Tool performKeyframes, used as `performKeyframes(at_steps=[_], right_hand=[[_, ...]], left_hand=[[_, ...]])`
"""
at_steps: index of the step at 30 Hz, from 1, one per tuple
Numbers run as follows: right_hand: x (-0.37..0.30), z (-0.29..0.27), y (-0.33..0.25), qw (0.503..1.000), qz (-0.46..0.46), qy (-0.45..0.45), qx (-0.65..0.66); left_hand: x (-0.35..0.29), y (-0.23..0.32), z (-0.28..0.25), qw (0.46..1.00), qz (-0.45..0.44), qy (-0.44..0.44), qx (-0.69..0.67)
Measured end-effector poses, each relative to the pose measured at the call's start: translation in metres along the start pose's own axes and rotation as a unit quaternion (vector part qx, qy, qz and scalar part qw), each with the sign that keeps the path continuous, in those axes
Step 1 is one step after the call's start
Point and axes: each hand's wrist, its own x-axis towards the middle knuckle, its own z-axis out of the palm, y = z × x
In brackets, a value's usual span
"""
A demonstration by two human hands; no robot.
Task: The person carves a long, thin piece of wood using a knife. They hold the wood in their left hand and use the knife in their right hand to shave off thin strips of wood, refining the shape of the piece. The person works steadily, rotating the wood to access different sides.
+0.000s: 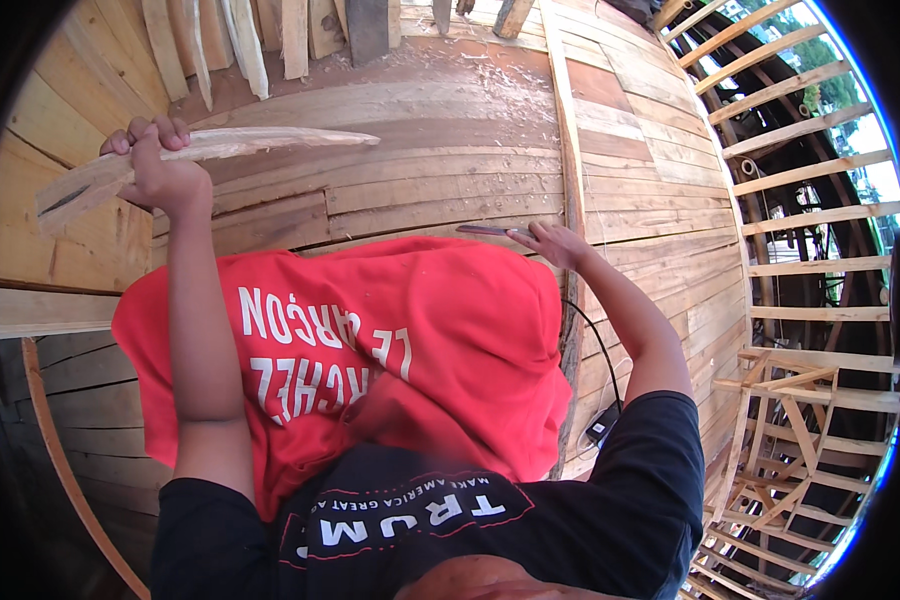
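Note:
My left hand [165, 172] is closed around the thick end of a long, pale piece of wood [270, 142], which tapers to a point toward the right. Its surface looks rough and split, with a dark gap near the wide end. Lower and to the right, my right hand [560, 245] grips a knife [482, 230] with a narrow, dark blade pointing left, apart from the wood. The handle is mostly hidden by my fingers. A red cloth garment [470, 300] with white lettering lies across my lap, between my forearms.
Wood shavings [505, 85] are scattered over the plank floor [400, 205] ahead. Several upright wooden pieces [295, 40] line the far edge. A raised wooden strip [562, 110] crosses the planks. A black cable [602, 335] runs by my right arm. Slatted framing [815, 185] borders the right.

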Motion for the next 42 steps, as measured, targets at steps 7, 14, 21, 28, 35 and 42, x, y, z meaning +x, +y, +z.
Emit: performKeyframes(at_steps=[7, 14, 21, 28, 35, 42], right_hand=[[-0.011, -0.012, 0.019, 0.921, 0.386, -0.003, -0.046], [-0.018, -0.008, 0.016, 0.998, 0.020, 0.026, -0.055], [-0.020, -0.010, 0.017, 0.937, 0.320, 0.031, -0.136], [-0.032, -0.018, -0.010, 0.985, 0.136, 0.111, -0.007], [0.010, -0.013, -0.025, 0.991, 0.107, 0.070, 0.027], [0.016, 0.021, 0.033, 0.884, 0.463, 0.021, -0.062]], left_hand=[[-0.002, 0.004, 0.005, 1.000, 0.003, -0.004, 0.005], [-0.003, 0.004, 0.006, 1.000, -0.002, 0.004, 0.022], [-0.003, 0.003, 0.007, 1.000, 0.003, 0.016, 0.006], [-0.001, 0.004, 0.003, 1.000, -0.003, 0.008, 0.014], [-0.002, 0.007, 0.006, 0.999, -0.015, 0.017, 0.032], [-0.005, 0.008, 0.013, 0.997, -0.006, 0.041, 0.064]])
